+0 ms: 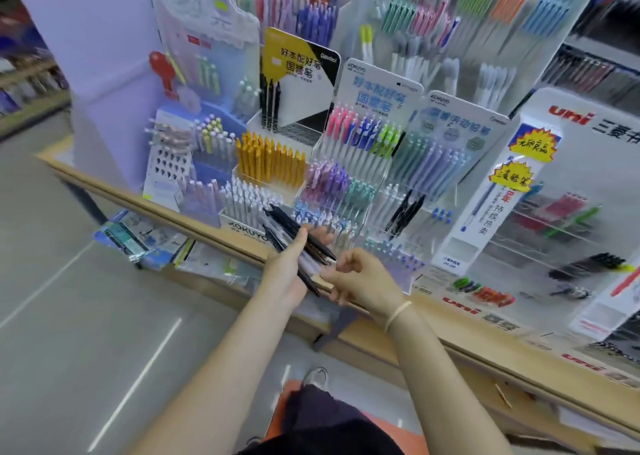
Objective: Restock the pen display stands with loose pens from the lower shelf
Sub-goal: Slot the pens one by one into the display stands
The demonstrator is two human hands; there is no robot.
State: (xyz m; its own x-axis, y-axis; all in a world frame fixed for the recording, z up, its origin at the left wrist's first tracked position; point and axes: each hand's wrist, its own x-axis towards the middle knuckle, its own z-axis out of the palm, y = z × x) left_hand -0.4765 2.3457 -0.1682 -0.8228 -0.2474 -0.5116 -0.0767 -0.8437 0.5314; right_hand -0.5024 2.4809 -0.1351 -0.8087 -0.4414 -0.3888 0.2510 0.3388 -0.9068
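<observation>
A: Left hand (284,271)?
B: Palm up, fingers curled round a bundle of black pens (297,243); long axis runs 10 to 4 o'clock.
A: Right hand (360,278)?
B: Just beside, at 3 o'clock of the bundle, fingers loosely curled at the lower pen ends; whether it pinches 1 cannot be told.
A: Target?
B: Probably the display stands (349,177), at 12 o'clock; right hand nearer.
</observation>
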